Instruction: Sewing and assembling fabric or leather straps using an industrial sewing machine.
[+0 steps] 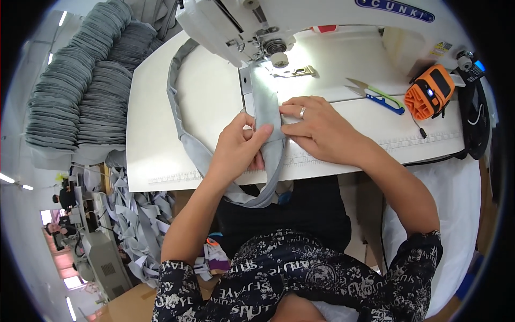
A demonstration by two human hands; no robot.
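Observation:
A long grey-blue fabric band (265, 104) lies flat under the lit needle area of a white sewing machine (230, 27). The rest of it loops left over the table and droops past the front edge. My left hand (240, 145) pinches the band's left side, thumb on top near a cross seam and fingers partly hidden beneath. My right hand (322, 126) rests on the table at the band's right edge. Its fingertips touch that edge, with the fingers stretched out and a ring on one of them.
Thread snips (378, 96) with green and blue handles lie right of my right hand, beside an orange device (429, 92). Tall stacks of grey fabric pieces (59, 102) stand at the left. Fabric scraps (142, 214) are heaped below the table's left side.

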